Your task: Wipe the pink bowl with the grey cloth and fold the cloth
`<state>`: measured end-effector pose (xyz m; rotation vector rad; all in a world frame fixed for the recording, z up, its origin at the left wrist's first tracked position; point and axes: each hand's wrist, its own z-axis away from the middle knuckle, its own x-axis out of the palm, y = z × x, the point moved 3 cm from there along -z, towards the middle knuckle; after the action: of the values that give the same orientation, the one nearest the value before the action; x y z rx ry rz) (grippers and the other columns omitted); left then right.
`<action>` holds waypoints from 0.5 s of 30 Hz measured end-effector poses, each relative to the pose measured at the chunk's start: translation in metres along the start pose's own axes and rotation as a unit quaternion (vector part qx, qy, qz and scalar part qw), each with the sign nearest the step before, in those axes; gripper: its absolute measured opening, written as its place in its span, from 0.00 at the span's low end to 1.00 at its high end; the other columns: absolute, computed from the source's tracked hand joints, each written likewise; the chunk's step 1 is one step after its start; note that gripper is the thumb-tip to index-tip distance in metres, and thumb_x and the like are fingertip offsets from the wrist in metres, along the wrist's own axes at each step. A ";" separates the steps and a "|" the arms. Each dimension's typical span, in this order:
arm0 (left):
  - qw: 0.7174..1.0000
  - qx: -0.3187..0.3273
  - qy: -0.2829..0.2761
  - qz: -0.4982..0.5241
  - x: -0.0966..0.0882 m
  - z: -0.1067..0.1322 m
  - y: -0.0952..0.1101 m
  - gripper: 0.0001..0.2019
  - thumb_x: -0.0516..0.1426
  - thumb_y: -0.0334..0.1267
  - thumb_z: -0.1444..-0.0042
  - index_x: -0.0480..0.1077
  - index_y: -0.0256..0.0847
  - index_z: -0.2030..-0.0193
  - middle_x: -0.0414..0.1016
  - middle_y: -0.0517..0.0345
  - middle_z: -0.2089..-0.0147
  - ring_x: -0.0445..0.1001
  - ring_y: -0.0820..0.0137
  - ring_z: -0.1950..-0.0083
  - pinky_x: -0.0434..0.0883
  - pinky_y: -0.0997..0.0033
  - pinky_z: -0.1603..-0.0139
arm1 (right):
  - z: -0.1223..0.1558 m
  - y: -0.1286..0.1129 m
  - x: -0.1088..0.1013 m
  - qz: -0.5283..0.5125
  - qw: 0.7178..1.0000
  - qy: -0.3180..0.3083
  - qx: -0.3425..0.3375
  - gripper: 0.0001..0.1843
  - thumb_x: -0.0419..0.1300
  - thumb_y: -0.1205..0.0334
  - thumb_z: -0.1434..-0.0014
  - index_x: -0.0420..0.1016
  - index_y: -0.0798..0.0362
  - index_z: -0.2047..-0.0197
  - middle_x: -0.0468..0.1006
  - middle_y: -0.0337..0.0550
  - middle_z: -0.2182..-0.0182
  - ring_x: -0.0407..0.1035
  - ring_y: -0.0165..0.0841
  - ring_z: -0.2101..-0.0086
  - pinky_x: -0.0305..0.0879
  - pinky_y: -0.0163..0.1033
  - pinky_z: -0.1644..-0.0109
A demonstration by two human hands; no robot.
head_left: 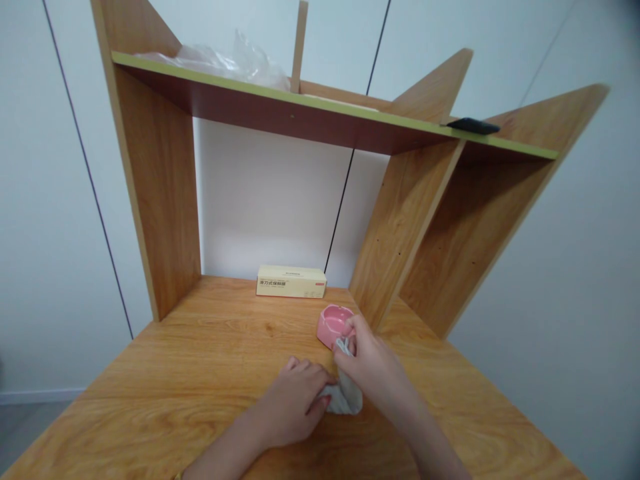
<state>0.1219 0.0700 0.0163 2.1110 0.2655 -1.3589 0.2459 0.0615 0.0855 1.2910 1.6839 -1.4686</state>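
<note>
A small pink bowl [333, 323] sits tilted on the wooden desk [200, 373], lifted at its near edge. My right hand [373, 367] pinches the bowl's near rim, fingers closed on it. A grey-white cloth [346, 393] lies bunched between my hands, just below the bowl. My left hand [295, 403] rests on the desk with fingers curled onto the cloth's left end. Part of the cloth is hidden under both hands.
A long cream cardboard box [291, 281] lies at the back of the desk against the white wall. Upright wooden panels [405, 233] stand to the right and left. The shelf above [300, 107] holds crumpled clear plastic [235, 60] and a dark flat object [473, 125].
</note>
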 end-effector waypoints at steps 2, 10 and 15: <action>0.999 -0.023 0.023 0.022 -0.005 0.002 -0.009 0.11 0.49 0.35 0.45 0.62 0.45 0.54 0.66 0.59 0.54 0.61 0.67 0.53 0.55 0.66 0.53 | -0.003 -0.006 0.000 0.025 1.000 -0.006 0.001 0.07 0.51 0.65 0.51 0.60 0.51 0.66 0.67 0.34 0.77 0.62 0.29 0.76 0.43 0.31 0.75; 0.993 -0.106 0.046 -0.005 -0.017 0.004 -0.029 0.10 0.50 0.36 0.49 0.66 0.45 0.60 0.69 0.59 0.58 0.61 0.64 0.54 0.54 0.62 0.54 | 0.005 0.084 -0.026 -0.023 0.999 -0.028 0.015 0.24 0.48 0.48 0.49 0.68 0.53 0.55 0.67 0.37 0.81 0.64 0.34 0.77 0.55 0.36 0.74; 0.997 -0.078 0.000 0.027 -0.021 0.004 -0.020 0.09 0.54 0.37 0.54 0.68 0.47 0.63 0.70 0.63 0.64 0.62 0.67 0.59 0.53 0.64 0.56 | 0.044 0.149 -0.030 -0.133 0.982 -0.130 0.041 0.21 0.53 0.42 0.54 0.73 0.50 0.68 0.71 0.40 0.80 0.66 0.34 0.76 0.61 0.35 0.72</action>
<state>0.0998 0.0871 0.0264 1.9743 0.3015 -1.2652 0.3842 0.0015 0.0383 0.8913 1.6812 -1.7916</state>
